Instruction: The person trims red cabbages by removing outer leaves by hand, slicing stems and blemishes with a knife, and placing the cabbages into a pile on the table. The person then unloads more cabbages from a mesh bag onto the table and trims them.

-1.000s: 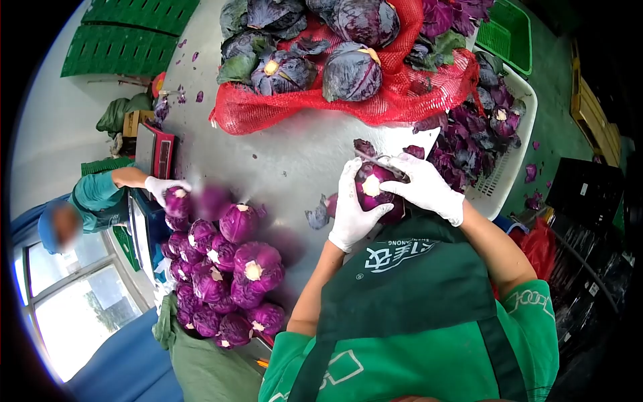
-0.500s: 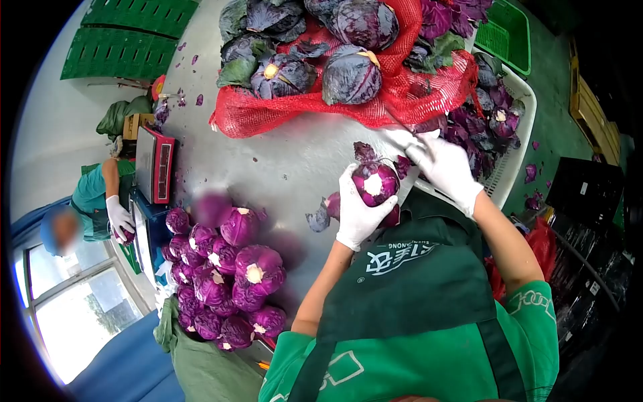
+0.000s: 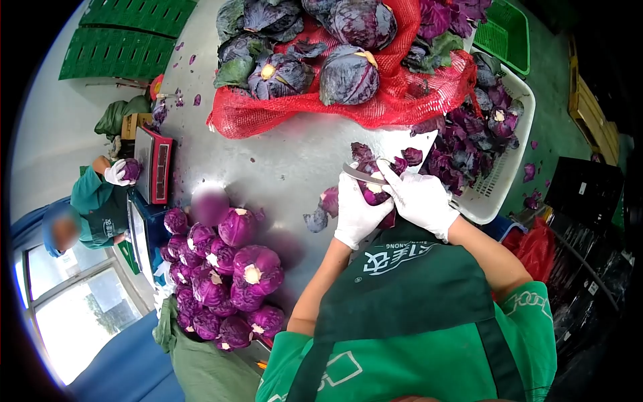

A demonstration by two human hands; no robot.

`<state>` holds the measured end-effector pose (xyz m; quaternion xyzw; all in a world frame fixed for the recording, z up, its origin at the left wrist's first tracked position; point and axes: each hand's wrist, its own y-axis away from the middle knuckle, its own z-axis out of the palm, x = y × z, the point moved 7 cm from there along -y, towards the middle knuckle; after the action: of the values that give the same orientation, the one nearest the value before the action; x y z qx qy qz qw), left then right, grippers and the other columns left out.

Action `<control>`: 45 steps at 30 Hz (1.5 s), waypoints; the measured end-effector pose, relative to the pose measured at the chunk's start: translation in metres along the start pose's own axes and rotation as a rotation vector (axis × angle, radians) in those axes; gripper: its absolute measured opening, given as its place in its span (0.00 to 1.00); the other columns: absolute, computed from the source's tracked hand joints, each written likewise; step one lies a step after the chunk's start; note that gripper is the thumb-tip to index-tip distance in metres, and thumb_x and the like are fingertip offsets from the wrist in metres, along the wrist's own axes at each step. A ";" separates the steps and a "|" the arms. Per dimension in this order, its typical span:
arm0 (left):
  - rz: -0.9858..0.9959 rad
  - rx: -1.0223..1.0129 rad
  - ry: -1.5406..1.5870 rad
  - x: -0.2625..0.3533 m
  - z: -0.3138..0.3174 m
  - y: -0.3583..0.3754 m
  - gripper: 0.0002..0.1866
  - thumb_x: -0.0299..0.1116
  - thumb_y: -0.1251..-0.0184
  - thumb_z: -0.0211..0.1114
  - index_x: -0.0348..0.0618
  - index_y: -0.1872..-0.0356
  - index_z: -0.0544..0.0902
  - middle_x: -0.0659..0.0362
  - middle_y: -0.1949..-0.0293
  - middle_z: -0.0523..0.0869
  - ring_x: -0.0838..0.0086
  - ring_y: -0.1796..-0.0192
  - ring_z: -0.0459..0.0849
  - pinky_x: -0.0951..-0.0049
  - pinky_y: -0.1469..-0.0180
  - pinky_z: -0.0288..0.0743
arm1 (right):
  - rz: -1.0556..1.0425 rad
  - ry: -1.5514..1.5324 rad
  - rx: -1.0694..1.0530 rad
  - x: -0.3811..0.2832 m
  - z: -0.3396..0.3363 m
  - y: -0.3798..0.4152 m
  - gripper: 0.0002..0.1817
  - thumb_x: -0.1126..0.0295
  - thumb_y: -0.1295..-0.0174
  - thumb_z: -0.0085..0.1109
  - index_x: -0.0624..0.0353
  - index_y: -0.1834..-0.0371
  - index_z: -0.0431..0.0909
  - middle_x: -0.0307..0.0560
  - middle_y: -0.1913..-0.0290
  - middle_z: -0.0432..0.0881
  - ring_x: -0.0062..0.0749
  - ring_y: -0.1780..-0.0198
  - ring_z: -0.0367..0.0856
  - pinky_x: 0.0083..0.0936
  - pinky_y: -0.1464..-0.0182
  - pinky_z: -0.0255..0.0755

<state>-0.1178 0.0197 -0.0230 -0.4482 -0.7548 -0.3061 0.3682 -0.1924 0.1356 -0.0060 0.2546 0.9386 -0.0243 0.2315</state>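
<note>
Now, item: my left hand (image 3: 356,213) cups the red cabbage (image 3: 372,193) above the steel table (image 3: 295,154), and my right hand (image 3: 420,198), half a second ago away toward the white basket (image 3: 512,144), is back, closed on the knife (image 3: 360,175) laid across it, so trimming resumes.

The worktop (image 3: 288,161) is dull brushed metal with a soft sheen. A red mesh net (image 3: 375,110) — coarse, open-weave plastic — lies under waxy, matt cabbages (image 3: 348,74). The white basket (image 3: 516,144) is perforated plastic. Both hands wear thin white gloves, left hand (image 3: 353,211) and right hand (image 3: 418,197) — smooth, slightly glossy. The knife (image 3: 362,175) blade looks like bare metal.
</note>
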 end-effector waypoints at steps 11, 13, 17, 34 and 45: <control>0.090 0.030 -0.203 0.005 -0.006 0.021 0.54 0.39 0.60 0.82 0.40 0.28 0.61 0.42 0.33 0.62 0.47 0.29 0.62 0.54 0.25 0.57 | 0.450 -0.228 0.101 0.114 0.017 -0.022 0.19 0.59 0.23 0.44 0.52 0.40 0.81 0.53 0.51 0.87 0.49 0.62 0.87 0.39 0.58 0.81; 0.054 -0.002 -0.366 0.013 -0.017 0.026 0.54 0.37 0.61 0.81 0.48 0.27 0.62 0.43 0.34 0.60 0.46 0.31 0.62 0.53 0.25 0.57 | 0.391 -0.309 0.166 0.109 -0.005 -0.028 0.19 0.59 0.24 0.46 0.52 0.36 0.78 0.54 0.46 0.84 0.49 0.62 0.87 0.37 0.58 0.82; 0.040 -0.061 -0.124 0.009 -0.004 0.019 0.57 0.35 0.58 0.79 0.41 0.24 0.56 0.39 0.31 0.61 0.43 0.28 0.60 0.50 0.23 0.54 | 0.280 -0.552 0.028 0.040 -0.034 -0.021 0.38 0.49 0.37 0.65 0.51 0.26 0.67 0.55 0.48 0.82 0.48 0.58 0.86 0.35 0.54 0.80; 0.279 -0.132 -0.292 0.024 0.009 0.009 0.51 0.26 0.61 0.65 0.45 0.24 0.61 0.52 0.26 0.66 0.58 0.22 0.59 0.48 0.23 0.39 | -0.131 -0.158 -0.218 0.013 -0.028 -0.013 0.22 0.57 0.38 0.62 0.67 0.53 0.79 0.59 0.59 0.83 0.51 0.57 0.84 0.41 0.55 0.79; 0.183 -0.126 -0.265 0.015 0.001 0.007 0.51 0.28 0.62 0.65 0.45 0.25 0.62 0.53 0.26 0.67 0.58 0.25 0.63 0.49 0.25 0.46 | 0.088 -0.533 -0.087 0.041 -0.027 -0.009 0.17 0.59 0.36 0.61 0.61 0.53 0.82 0.56 0.64 0.83 0.52 0.62 0.84 0.40 0.58 0.78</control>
<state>-0.1164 0.0302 -0.0095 -0.5739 -0.7320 -0.2563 0.2629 -0.2389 0.1514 -0.0011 0.2697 0.8327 -0.0403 0.4819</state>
